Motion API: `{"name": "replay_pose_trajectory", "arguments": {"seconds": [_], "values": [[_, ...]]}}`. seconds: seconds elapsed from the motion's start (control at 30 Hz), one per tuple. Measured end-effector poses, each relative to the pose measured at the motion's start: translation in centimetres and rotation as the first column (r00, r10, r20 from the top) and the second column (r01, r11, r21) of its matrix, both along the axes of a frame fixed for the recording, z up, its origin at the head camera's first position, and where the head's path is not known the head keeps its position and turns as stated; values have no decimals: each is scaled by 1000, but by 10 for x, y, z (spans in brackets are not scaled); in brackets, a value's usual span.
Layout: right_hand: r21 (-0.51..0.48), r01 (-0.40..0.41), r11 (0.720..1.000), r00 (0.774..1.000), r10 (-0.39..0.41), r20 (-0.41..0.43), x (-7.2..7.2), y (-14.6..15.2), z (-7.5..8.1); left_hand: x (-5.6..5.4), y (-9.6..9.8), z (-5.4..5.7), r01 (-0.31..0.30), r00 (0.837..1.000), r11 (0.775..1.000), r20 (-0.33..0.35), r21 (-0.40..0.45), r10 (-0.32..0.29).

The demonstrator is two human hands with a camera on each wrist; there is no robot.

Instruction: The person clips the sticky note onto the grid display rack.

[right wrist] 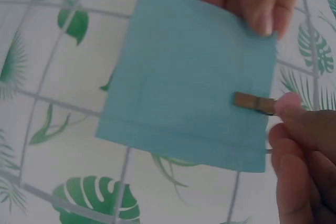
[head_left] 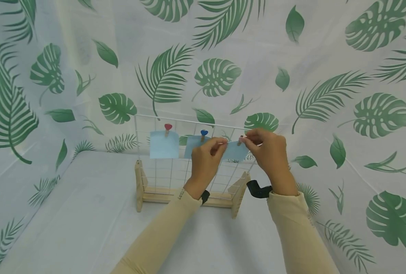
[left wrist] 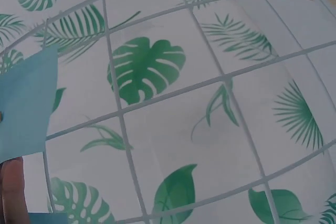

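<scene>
A white wire grid rack [head_left: 162,169] carries square blue paper notes. My left hand [head_left: 204,161] pinches the upper left corner of the rightmost blue note [head_left: 235,152]. With thumb and finger, my right hand [head_left: 269,152] pinches a small wooden clothespin [right wrist: 254,102], whose jaws lie over that note's top edge. Most of the clothespin's grip end is hidden by my right fingers. Further left, a note [head_left: 164,146] hangs under a clothespin with a red heart [head_left: 168,127]. The middle note [head_left: 192,146], partly behind my left hand, has a clothespin with a blue heart [head_left: 204,133].
Wooden feet [head_left: 139,186] and a wooden base bar hold the rack upright on a white-covered table [head_left: 86,213]. A white cloth with green leaves [head_left: 251,45] hangs behind and at the sides. Black straps with a device [head_left: 258,189] sit at the wrists.
</scene>
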State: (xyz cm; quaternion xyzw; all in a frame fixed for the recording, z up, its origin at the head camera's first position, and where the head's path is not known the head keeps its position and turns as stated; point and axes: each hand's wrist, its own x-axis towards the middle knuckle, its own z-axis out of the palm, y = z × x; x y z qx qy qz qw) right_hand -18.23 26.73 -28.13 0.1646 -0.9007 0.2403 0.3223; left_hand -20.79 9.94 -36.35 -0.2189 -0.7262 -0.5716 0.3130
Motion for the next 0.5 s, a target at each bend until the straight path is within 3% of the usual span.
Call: {"name": "replay_pose_trajectory", "arguments": {"seconds": [0.1, 0.2, 0.37, 0.5], "values": [[-33, 44, 998, 993, -47, -111, -1, -1, -8, 1, -3, -6, 2, 1000, 1000, -25, -5, -2], [-67, 76, 995, 982, -86, -171, -3, 1, -17, 6, -9, -15, 0, 999, 1000, -47, -17, -1], [-136, 73, 988, 980, -96, -173, 3, 8, -36, 28, -25, -30, 22, 998, 998, -50, -52, -24], [-184, 66, 981, 982, -97, -164, 17, 14, -58, 48, -44, -45, -13, 997, 992, -78, -124, 3]]}}
